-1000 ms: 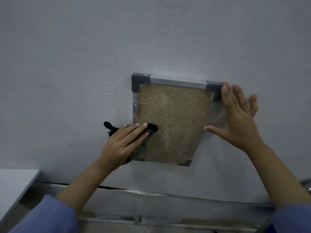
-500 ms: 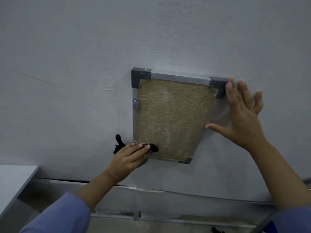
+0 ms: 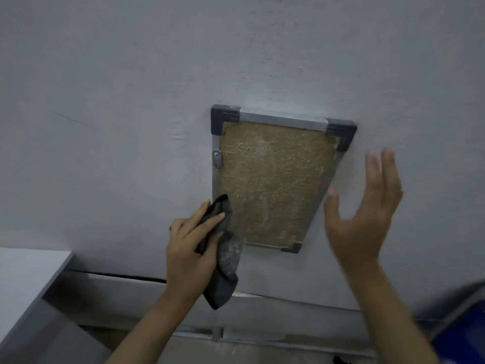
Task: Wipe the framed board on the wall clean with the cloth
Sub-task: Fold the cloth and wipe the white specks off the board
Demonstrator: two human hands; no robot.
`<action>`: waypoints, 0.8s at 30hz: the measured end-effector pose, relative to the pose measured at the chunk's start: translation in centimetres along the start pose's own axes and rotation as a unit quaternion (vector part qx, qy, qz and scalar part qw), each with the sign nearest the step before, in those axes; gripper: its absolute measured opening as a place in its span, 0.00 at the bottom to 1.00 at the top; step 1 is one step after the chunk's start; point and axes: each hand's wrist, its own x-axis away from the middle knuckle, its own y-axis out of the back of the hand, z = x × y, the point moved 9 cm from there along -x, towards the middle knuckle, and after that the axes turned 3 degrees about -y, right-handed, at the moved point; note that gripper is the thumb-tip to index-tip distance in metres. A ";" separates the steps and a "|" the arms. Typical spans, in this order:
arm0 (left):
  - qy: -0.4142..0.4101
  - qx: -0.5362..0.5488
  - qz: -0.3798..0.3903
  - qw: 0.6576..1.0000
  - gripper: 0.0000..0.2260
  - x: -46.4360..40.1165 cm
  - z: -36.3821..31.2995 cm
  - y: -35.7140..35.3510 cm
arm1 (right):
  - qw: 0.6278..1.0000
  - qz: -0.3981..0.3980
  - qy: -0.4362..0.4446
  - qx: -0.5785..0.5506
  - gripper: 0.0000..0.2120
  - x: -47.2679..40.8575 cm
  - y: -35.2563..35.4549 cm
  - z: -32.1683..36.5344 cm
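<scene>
- The left hand (image 3: pixel 190 248) grips the cloth (image 3: pixel 223 264) — now lifted off the board (image 3: pixel 275 185).
- The right hand (image 3: pixel 364 222), fingers spread and empty, has left the frame.

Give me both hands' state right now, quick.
Left hand: closed, gripping the dark grey cloth at the framed board's lower left corner.
Right hand: open, empty, beside the board's right edge.
</scene>
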 end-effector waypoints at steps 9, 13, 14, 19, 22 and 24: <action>0.164 0.107 0.006 0.981 0.22 3.0 -1.7 -0.8 | 0.737 0.397 -0.407 -0.366 0.21 16.0 -9.0 4.7; 0.229 0.208 0.041 0.950 0.25 4.0 -0.9 -2.2 | 0.752 0.364 -0.408 -0.368 0.03 14.8 -8.1 3.4; 0.236 0.233 0.069 0.941 0.24 4.1 -0.7 -2.7 | 0.755 0.369 -0.402 -0.363 0.05 14.5 -7.8 3.2; 0.231 0.099 0.276 0.928 0.40 5.0 1.3 -3.7 | 0.793 0.410 -0.342 -0.292 0.04 13.4 -6.2 2.1; 0.109 0.007 0.371 0.922 0.38 4.5 0.2 -4.4 | 0.814 0.433 -0.300 -0.246 0.02 12.7 -5.4 1.3; 0.084 0.021 0.423 0.902 0.30 4.4 -0.9 -5.6 | 0.823 0.435 -0.279 -0.234 0.04 12.0 -4.8 0.9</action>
